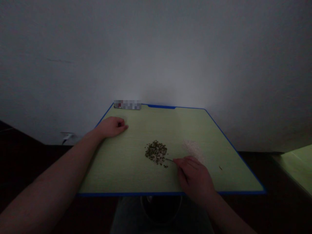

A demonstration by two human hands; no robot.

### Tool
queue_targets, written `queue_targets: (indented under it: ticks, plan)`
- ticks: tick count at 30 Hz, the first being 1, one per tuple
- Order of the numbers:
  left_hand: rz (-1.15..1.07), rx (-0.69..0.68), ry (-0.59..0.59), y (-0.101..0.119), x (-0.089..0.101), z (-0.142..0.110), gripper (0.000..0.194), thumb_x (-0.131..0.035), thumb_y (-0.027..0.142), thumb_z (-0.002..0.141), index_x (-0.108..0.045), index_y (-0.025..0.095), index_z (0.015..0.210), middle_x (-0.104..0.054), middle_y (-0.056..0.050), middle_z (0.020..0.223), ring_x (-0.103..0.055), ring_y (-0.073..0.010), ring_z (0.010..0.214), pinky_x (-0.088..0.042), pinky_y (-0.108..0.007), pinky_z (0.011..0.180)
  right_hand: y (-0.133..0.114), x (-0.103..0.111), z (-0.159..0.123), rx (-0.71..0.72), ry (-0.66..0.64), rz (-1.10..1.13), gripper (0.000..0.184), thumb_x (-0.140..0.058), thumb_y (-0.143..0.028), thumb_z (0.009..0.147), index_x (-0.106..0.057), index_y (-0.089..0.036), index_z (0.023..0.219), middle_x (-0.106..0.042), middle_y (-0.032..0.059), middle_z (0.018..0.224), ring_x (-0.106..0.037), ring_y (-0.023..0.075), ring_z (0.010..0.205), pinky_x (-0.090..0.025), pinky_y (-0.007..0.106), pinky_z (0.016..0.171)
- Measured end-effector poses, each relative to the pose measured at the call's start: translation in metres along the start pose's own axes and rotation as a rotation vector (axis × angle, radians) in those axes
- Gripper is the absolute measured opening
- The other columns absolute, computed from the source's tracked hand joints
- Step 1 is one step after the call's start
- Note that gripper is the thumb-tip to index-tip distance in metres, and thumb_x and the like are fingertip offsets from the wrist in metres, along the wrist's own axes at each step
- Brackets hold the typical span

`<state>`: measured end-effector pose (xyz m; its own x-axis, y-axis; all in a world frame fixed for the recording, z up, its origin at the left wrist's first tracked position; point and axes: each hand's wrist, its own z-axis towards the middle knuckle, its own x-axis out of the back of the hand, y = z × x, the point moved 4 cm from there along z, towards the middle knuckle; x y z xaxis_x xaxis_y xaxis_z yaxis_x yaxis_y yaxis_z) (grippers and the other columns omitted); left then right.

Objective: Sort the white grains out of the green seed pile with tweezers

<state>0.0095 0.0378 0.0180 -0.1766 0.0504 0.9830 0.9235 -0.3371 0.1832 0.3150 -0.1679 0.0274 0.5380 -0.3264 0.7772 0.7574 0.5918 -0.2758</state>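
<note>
Greenish-brown small beans [156, 152], mixed with some pale grains, lie in a loose heap at the middle of the pale green table [136, 175]. My right hand [193, 175] pinches a thin, slender tool [169, 159], whose tip reaches the heap's right edge; its exact kind is too small to make out. Partly behind that hand, a patch of whitish, rice-like grains [193, 149] is spread out. My left hand [113, 126] rests near the table's left edge, fingers loosely curled, with nothing visible in them.
A blurred flat item [128, 104] lies at the table's far left corner. One small brown sliver [220, 168] is on the right side. Blue edging borders the table, which stands against a grey wall [161, 58]. Below the front edge, a round container [161, 223] shows between the legs.
</note>
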Motion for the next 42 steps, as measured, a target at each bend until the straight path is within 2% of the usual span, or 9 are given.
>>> queue_targets:
  ticks: [4,9,12,16,19,22,29,34,42]
  plan:
    - [-0.003,-0.007,-0.002,-0.001,0.000,0.000,0.038,-0.044,0.054,0.080,-0.053,0.020,0.064,-0.056,-0.002,0.060,-0.048,-0.0147,0.058,-0.032,-0.029,0.057,0.005,-0.001,-0.001,-0.020,0.008,-0.103,0.027,-0.047,-0.008,0.087,-0.068,-0.013,0.104,-0.074,0.0079,0.089,-0.066,0.0214,0.080,-0.057,0.036,0.075]
    - [0.012,-0.024,0.005,-0.001,-0.001,0.000,0.040,-0.043,0.055,0.081,-0.053,0.020,0.064,-0.056,-0.002,0.061,-0.048,-0.0148,0.058,-0.031,-0.029,0.057,0.013,0.008,-0.007,-0.038,0.065,-0.223,0.026,-0.048,-0.010,0.088,-0.068,-0.012,0.104,-0.075,0.0095,0.090,-0.067,0.0223,0.080,-0.057,0.038,0.076]
    - [0.015,-0.018,-0.001,-0.001,-0.001,0.001,0.040,-0.043,0.055,0.080,-0.054,0.020,0.064,-0.057,-0.002,0.060,-0.049,-0.0149,0.058,-0.031,-0.029,0.057,0.004,0.008,-0.012,0.040,0.066,-0.288,0.029,-0.047,-0.008,0.087,-0.068,-0.013,0.107,-0.076,0.0090,0.094,-0.068,0.0215,0.081,-0.056,0.037,0.078]
    - [0.005,-0.013,-0.002,-0.001,0.000,0.001,0.039,-0.044,0.054,0.080,-0.056,0.020,0.064,-0.058,-0.002,0.060,-0.049,-0.0150,0.058,-0.032,-0.029,0.057,-0.016,-0.002,-0.016,0.147,-0.007,-0.349,0.037,-0.048,-0.002,0.081,-0.068,-0.014,0.109,-0.076,0.0084,0.100,-0.069,0.0223,0.086,-0.055,0.035,0.077]
    - [-0.005,-0.024,0.003,-0.001,0.000,0.001,0.039,-0.044,0.054,0.080,-0.055,0.020,0.064,-0.059,-0.002,0.061,-0.050,-0.0146,0.059,-0.033,-0.028,0.058,-0.024,-0.012,-0.015,0.135,-0.069,-0.364,0.039,-0.051,-0.001,0.076,-0.068,-0.013,0.109,-0.076,0.0096,0.101,-0.068,0.0234,0.086,-0.055,0.036,0.074]
    - [-0.009,-0.041,0.010,-0.001,-0.001,0.000,0.039,-0.044,0.054,0.081,-0.054,0.020,0.064,-0.058,-0.002,0.061,-0.049,-0.0140,0.058,-0.033,-0.028,0.058,-0.023,-0.013,-0.015,0.117,-0.075,-0.380,0.040,-0.052,0.000,0.074,-0.069,-0.013,0.108,-0.076,0.0094,0.101,-0.068,0.0228,0.086,-0.055,0.035,0.073]
    - [0.002,-0.039,0.012,-0.002,0.000,0.000,0.040,-0.044,0.054,0.081,-0.054,0.020,0.064,-0.058,-0.002,0.060,-0.049,-0.0142,0.058,-0.032,-0.029,0.057,-0.002,0.004,-0.015,0.101,-0.030,-0.416,0.037,-0.047,-0.003,0.083,-0.070,-0.012,0.109,-0.076,0.0090,0.101,-0.069,0.0219,0.085,-0.057,0.036,0.078]
    - [0.009,-0.035,0.011,-0.002,0.001,0.000,0.039,-0.044,0.054,0.080,-0.053,0.020,0.064,-0.058,-0.003,0.062,-0.049,-0.0149,0.059,-0.033,-0.029,0.057,0.009,0.002,-0.011,0.097,-0.059,-0.371,0.036,-0.047,-0.003,0.083,-0.070,-0.012,0.109,-0.076,0.0095,0.099,-0.070,0.0216,0.084,-0.058,0.037,0.078]
    - [0.008,-0.037,0.011,-0.003,-0.001,0.002,0.039,-0.044,0.054,0.081,-0.053,0.020,0.064,-0.057,-0.002,0.060,-0.048,-0.0142,0.057,-0.031,-0.029,0.057,-0.004,-0.002,-0.021,0.145,-0.085,-0.318,0.038,-0.050,-0.004,0.080,-0.070,-0.014,0.111,-0.076,0.0082,0.102,-0.069,0.0225,0.087,-0.057,0.036,0.077]
